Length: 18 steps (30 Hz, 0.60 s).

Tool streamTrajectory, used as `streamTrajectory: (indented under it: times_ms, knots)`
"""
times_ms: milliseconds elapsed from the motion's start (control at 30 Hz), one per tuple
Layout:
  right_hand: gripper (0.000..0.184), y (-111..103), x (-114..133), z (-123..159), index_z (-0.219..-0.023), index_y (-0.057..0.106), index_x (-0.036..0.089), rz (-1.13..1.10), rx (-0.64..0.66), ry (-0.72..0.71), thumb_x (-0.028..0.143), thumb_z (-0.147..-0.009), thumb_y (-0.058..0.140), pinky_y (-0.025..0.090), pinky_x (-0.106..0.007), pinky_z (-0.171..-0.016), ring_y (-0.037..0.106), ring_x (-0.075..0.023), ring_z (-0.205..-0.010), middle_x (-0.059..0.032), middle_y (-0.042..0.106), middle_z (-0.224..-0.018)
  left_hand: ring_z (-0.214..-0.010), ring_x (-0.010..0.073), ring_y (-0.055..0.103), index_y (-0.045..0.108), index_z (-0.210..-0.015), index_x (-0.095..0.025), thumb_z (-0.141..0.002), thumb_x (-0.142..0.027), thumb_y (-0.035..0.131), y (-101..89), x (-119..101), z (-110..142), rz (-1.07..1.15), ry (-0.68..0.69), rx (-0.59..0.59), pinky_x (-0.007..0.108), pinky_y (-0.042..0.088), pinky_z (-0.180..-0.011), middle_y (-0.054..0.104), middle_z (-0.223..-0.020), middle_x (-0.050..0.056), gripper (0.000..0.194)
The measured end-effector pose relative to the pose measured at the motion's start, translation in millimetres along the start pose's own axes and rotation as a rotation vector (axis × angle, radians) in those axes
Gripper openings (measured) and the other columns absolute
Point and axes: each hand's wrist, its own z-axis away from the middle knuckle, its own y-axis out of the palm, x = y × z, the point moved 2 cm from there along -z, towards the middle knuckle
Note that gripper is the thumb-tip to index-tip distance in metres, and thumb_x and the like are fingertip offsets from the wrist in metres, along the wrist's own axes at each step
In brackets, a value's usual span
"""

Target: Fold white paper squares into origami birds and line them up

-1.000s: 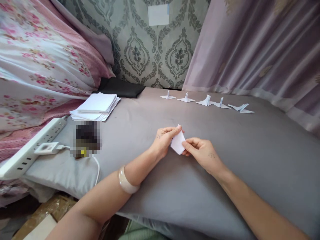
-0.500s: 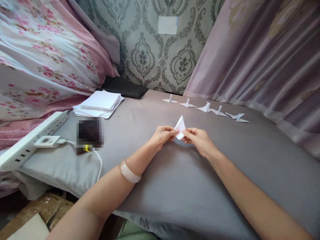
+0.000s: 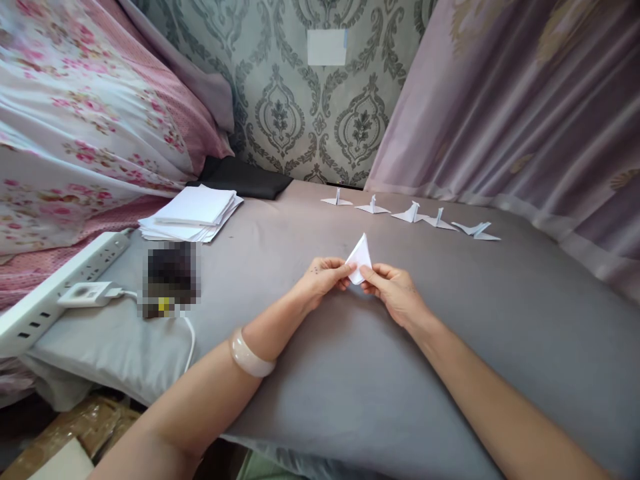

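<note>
A small piece of white folded paper (image 3: 360,256), pointed at the top, is held up between my two hands over the grey-covered table. My left hand (image 3: 327,279) pinches its left edge, thumb in front. On the lower right side, my right hand (image 3: 389,287) grips it between thumb and fingers, the thumb lying across the front. Fingertips behind the paper are hidden. Beyond my hands stands a row of several folded paper birds (image 3: 413,212) with spread wings.
At the left lies a stack of white paper (image 3: 193,207) in front of a black folded item (image 3: 243,177). A white power strip (image 3: 65,287) with a plugged-in charger (image 3: 87,294) and cable runs along the left edge. A blurred dark object (image 3: 173,277) sits nearby.
The view has shifted slightly. My right thumb now lies a little further over the paper's front; both hands keep hold of the folded paper.
</note>
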Motion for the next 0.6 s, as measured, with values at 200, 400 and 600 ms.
streamTrajectory:
  times_ms: [200,400,600]
  knots:
    - [0.037,-7,-4,1,-0.078,0.071,0.015,-0.003,0.011,-0.024,0.052,-0.070,0.074,0.047,-0.025,-0.065,0.055,-0.0106,-0.064,-0.0022,0.066,-0.072,-0.060,0.0081,0.054,0.071,-0.075,-0.011,-0.072,-0.040,0.077,3.7,-1,0,0.016,0.026,0.000,0.020,0.043,-0.059,0.063,-0.066,0.003,0.030]
    - [0.037,-12,-6,1,-0.095,0.070,0.017,-0.015,0.026,-0.052,0.048,-0.075,0.071,0.047,-0.024,-0.064,0.057,-0.0111,-0.071,-0.0014,0.066,-0.078,-0.070,0.0098,0.057,0.073,-0.090,-0.010,-0.072,-0.035,0.077,2.3,-2,-1,0.024,0.020,0.017,0.020,0.044,-0.062,0.067,-0.083,0.007,0.032]
    - [0.037,-11,-11,-3,-0.082,0.069,0.017,-0.104,-0.013,-0.031,0.048,-0.064,0.079,0.046,-0.026,-0.061,0.055,-0.0099,-0.061,-0.0005,0.065,-0.071,-0.061,0.0076,0.053,0.072,-0.082,-0.010,-0.071,-0.037,0.078,0.5,3,-3,0.065,-0.007,0.031,0.020,0.043,-0.061,0.063,-0.069,0.003,0.029]
